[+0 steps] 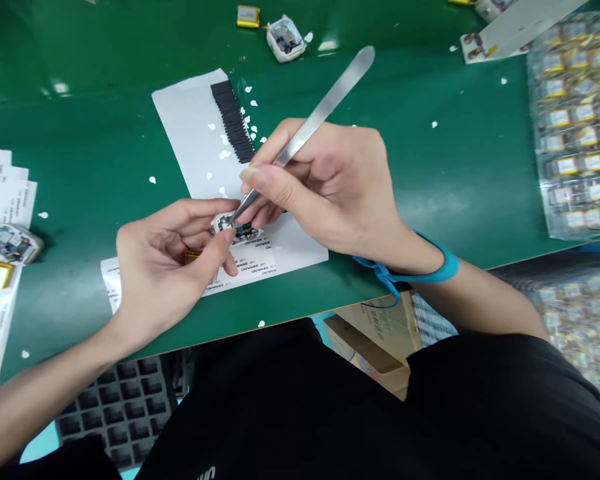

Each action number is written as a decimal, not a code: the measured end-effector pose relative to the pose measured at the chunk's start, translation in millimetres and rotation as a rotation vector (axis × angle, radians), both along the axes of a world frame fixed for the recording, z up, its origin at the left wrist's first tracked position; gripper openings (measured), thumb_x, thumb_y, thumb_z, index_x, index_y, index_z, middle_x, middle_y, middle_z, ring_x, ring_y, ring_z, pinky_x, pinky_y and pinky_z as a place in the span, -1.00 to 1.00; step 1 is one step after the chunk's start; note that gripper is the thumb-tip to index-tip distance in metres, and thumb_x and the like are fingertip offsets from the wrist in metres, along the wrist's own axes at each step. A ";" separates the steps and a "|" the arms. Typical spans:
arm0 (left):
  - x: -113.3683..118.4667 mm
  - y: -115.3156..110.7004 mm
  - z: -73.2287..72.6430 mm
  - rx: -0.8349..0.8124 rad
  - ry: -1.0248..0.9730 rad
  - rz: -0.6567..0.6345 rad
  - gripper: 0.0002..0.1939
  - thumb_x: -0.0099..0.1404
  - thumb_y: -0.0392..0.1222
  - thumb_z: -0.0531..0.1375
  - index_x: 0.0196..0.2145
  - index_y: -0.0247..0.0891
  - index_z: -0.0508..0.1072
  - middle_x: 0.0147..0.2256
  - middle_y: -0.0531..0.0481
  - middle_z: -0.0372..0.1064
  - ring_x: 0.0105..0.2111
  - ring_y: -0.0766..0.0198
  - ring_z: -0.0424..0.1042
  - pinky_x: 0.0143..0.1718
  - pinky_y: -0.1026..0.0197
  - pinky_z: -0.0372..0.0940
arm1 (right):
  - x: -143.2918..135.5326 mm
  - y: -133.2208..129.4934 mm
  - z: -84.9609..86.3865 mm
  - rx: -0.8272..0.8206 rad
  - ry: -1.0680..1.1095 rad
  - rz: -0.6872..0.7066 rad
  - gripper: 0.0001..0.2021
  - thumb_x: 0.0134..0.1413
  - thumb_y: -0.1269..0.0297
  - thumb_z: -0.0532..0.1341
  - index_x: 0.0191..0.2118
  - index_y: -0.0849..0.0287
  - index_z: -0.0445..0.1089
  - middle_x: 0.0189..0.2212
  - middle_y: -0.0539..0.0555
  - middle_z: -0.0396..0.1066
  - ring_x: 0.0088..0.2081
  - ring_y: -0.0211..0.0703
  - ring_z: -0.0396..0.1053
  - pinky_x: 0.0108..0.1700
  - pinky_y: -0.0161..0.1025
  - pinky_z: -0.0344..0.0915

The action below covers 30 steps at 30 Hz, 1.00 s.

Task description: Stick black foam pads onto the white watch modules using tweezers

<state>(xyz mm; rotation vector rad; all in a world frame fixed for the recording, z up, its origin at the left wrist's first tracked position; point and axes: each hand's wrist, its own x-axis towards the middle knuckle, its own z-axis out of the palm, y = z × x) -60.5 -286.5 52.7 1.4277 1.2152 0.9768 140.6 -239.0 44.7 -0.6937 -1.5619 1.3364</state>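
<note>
My left hand (175, 260) pinches a small white device housing (239, 230) with an exposed circuit board, above printed white sheets (290, 243). A yellow-edged battery (193, 255) shows partly between its fingers. Metal tweezers (325, 107) are gripped in my right hand (330, 180), their tips down at the board inside the housing. Fingertips of the right hand are close beside the housing; whether they touch it is hard to tell. A row of black strips (233, 122) lies on the white sheet just beyond the hands.
Another open housing (286, 40) and a battery (249, 17) lie at the back. At the left, a housing (14, 245) rests on label sheets (5, 193). A clear tray of batteries (580, 133) and a white stand (515, 30) are at the right. White scraps dot the green table (445, 173).
</note>
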 end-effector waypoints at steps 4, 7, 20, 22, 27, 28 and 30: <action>1.5 -0.4 -4.4 0.056 0.037 0.065 -0.90 0.38 -0.29 0.38 -0.18 -0.11 0.64 -0.45 0.09 0.55 -0.64 0.34 0.46 -0.68 0.25 0.30 | 5.2 0.0 6.6 0.183 -0.116 -0.013 -0.88 0.43 0.23 0.31 -0.18 0.12 0.56 -0.30 -0.07 0.60 -0.25 -0.29 0.66 -0.25 -0.44 0.59; -0.9 2.8 -3.8 0.105 0.061 0.068 -0.87 0.38 -0.29 0.38 -0.14 -0.11 0.65 -0.49 0.10 0.51 -0.64 0.35 0.42 -0.68 0.25 0.24 | 16.6 12.4 15.6 0.304 -0.086 -0.227 -0.76 0.47 0.16 0.27 -0.26 0.14 0.55 -0.22 -0.01 0.60 -0.28 -0.29 0.63 -0.34 -0.41 0.55; -3.9 4.5 -30.9 0.781 0.586 -0.406 -0.65 0.48 -0.51 0.12 0.11 -0.20 0.44 -0.12 -0.09 0.62 -0.21 0.15 0.62 -0.28 0.17 0.48 | 49.1 41.0 -36.3 0.088 -0.294 -0.088 -0.55 0.36 -0.19 0.29 -0.28 0.15 0.51 -0.43 0.00 0.61 -0.38 -0.34 0.61 -0.34 -0.46 0.51; -3.2 6.2 -32.0 0.787 0.605 -0.404 -0.64 0.48 -0.52 0.13 0.12 -0.22 0.43 -0.18 -0.06 0.59 -0.23 0.16 0.61 -0.32 0.19 0.46 | 49.6 39.5 -33.0 0.099 -0.298 -0.044 -0.59 0.39 -0.12 0.28 -0.28 0.15 0.51 -0.44 -0.01 0.61 -0.39 -0.34 0.61 -0.33 -0.45 0.51; -3.5 9.6 -32.5 0.817 0.607 -0.380 -0.65 0.44 -0.53 0.17 0.10 -0.30 0.45 -0.24 -0.07 0.59 -0.26 0.13 0.61 -0.41 0.18 0.42 | 50.6 39.1 -32.4 0.175 -0.312 0.049 -0.66 0.47 0.03 0.24 -0.25 0.17 0.52 -0.42 -0.02 0.63 -0.35 -0.35 0.63 -0.32 -0.48 0.51; -3.7 9.7 -32.7 0.819 0.610 -0.375 -0.66 0.43 -0.53 0.17 0.10 -0.30 0.45 -0.22 -0.08 0.60 -0.26 0.13 0.61 -0.42 0.17 0.42 | 50.7 38.9 -32.9 0.203 -0.312 0.059 -0.67 0.47 0.04 0.23 -0.24 0.19 0.52 -0.40 -0.02 0.63 -0.34 -0.34 0.64 -0.32 -0.48 0.51; -3.9 9.7 -33.0 0.820 0.618 -0.372 -0.67 0.43 -0.53 0.18 0.08 -0.30 0.44 -0.16 -0.10 0.63 -0.25 0.11 0.60 -0.38 0.16 0.44 | 51.6 38.3 -33.1 0.262 -0.303 0.049 -0.67 0.48 0.05 0.22 -0.22 0.20 0.53 -0.38 -0.01 0.64 -0.33 -0.31 0.64 -0.32 -0.46 0.53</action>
